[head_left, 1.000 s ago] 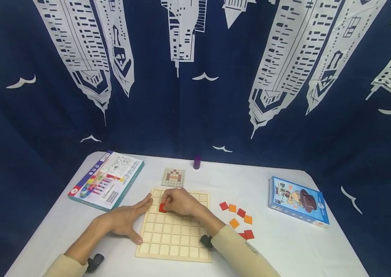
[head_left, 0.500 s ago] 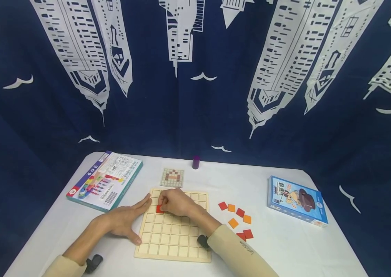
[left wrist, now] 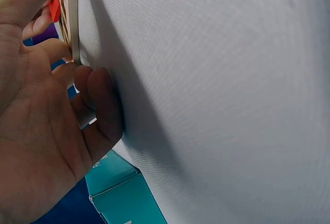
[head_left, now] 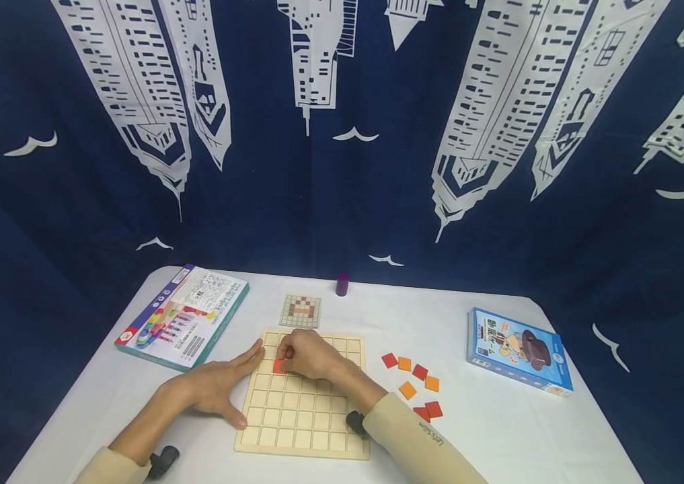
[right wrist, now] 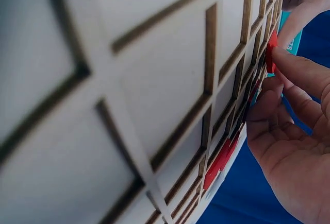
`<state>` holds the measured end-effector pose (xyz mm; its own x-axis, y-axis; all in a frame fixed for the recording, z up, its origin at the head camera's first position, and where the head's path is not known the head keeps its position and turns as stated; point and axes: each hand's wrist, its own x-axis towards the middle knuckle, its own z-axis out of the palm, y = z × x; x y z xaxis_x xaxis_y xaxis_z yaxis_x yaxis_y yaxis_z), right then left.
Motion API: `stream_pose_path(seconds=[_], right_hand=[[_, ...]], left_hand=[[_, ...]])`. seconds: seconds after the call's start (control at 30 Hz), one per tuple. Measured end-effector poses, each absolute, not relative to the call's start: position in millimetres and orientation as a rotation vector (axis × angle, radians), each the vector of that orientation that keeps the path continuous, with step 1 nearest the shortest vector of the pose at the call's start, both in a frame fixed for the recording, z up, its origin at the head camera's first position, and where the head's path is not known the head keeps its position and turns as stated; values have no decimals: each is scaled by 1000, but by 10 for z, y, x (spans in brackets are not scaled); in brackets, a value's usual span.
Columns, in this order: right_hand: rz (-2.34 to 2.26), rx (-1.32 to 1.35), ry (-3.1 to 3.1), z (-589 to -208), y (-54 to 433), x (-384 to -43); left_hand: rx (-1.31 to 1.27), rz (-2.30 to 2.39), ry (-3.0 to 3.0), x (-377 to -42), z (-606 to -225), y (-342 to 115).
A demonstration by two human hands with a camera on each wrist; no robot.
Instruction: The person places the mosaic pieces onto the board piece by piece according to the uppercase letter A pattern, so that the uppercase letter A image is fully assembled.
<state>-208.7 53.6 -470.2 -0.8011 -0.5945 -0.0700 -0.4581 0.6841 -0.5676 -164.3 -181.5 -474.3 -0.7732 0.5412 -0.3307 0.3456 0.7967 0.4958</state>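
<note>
Red tile [head_left: 278,367] near left edge of board [head_left: 287,437].

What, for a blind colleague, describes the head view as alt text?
A person's right hand pinches a red tile at a pale gridded board, the left hand spread at the board's left edge. Loose red and orange tiles lie to the right; beyond the board is a pattern card.

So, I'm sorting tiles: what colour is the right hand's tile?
Red; the right wrist view shows the tile best.
</note>
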Motion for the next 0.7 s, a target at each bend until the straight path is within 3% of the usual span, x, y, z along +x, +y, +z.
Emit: stream_pose_path(seconds=[0.7], right_hand=[[-758, -873, 2659, -4724, 524, -2078]], left_hand=[[665, 540, 2532, -1659, -4769, -1817]])
